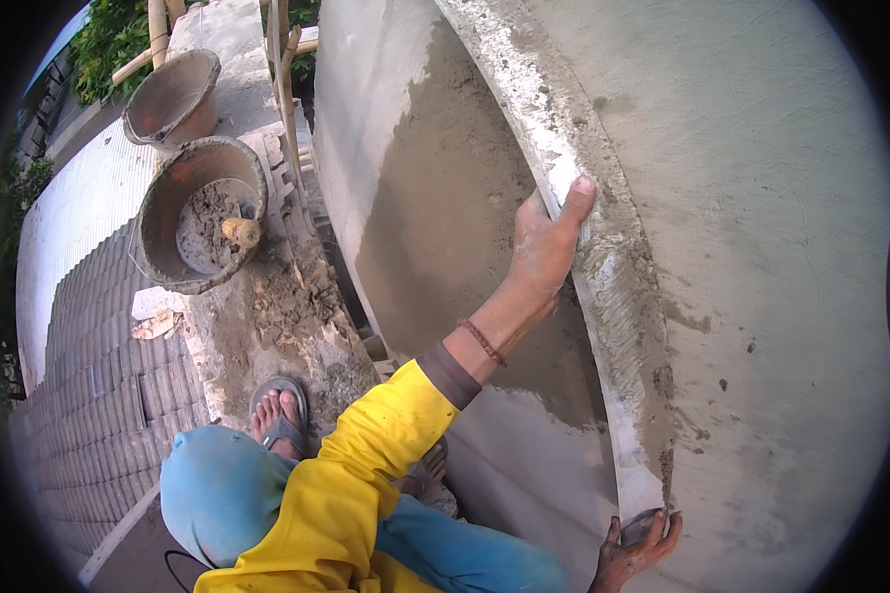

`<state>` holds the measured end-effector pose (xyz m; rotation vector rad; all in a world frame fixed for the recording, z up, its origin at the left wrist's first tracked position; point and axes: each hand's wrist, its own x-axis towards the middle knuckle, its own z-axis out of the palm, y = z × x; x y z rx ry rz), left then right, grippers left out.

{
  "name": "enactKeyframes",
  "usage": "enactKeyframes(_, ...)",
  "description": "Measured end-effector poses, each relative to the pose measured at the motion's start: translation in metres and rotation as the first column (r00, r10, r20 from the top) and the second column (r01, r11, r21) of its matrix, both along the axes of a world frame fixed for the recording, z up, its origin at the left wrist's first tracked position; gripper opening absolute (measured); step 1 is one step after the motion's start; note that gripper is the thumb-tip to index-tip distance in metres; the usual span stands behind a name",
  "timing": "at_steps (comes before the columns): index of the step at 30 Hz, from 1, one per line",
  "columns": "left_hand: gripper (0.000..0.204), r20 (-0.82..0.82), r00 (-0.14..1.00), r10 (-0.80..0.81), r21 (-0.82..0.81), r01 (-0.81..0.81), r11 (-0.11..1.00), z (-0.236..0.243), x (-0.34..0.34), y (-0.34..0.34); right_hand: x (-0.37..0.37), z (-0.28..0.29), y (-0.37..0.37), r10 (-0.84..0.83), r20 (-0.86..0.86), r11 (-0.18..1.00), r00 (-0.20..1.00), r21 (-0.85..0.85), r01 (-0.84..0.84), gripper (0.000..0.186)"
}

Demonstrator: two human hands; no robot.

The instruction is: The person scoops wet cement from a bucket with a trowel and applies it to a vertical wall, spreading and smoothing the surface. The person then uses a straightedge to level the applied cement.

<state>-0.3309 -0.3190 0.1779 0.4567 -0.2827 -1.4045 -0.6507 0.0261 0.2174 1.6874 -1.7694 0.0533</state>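
Wet plaster edge (603,287) runs between left hand (547,247) and right hand (638,549).

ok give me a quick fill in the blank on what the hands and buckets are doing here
1. The left hand presses its thumb on the curved ______ edge of the wall.
2. The left arm wears a ______ sleeve.
3. The right hand cups a small lump of wet ______ at the lower end of the edge.
4. The nearer bucket holds mortar; the farther bucket looks ______.

Missing words: plastered; yellow; mortar; empty
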Motion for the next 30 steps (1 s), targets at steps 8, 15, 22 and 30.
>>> enactKeyframes(8, 0.091, 0.445, 0.89, 0.101, 0.031, -0.128, 0.991, 0.08, -0.034, -0.007, -0.064, 0.047, -0.002, 0.073, -0.375, 0.962, 0.924, -0.219, -0.165, 0.077)
enactKeyframes(15, 0.111, 0.731, 0.672, 0.121, 0.184, -0.364, 0.913, 0.121, -0.054, -0.044, -0.033, 0.079, -0.047, -0.07, -0.362, 0.96, 0.929, -0.277, -0.035, 0.083)
enactKeyframes(22, 0.108, 0.743, 0.579, 0.337, 0.138, -0.624, 0.769, 0.091, -0.078, -0.05, -0.04, 0.053, -0.042, -0.01, -0.281, 0.975, 0.96, -0.217, -0.053, 0.077)
enactKeyframes(30, 0.105, 0.704, 0.698, 0.131, 0.341, -0.494, 0.8, -0.041, -0.073, -0.023, -0.057, -0.014, -0.036, 0.125, -0.415, 0.976, 0.901, -0.114, -0.187, 0.066)
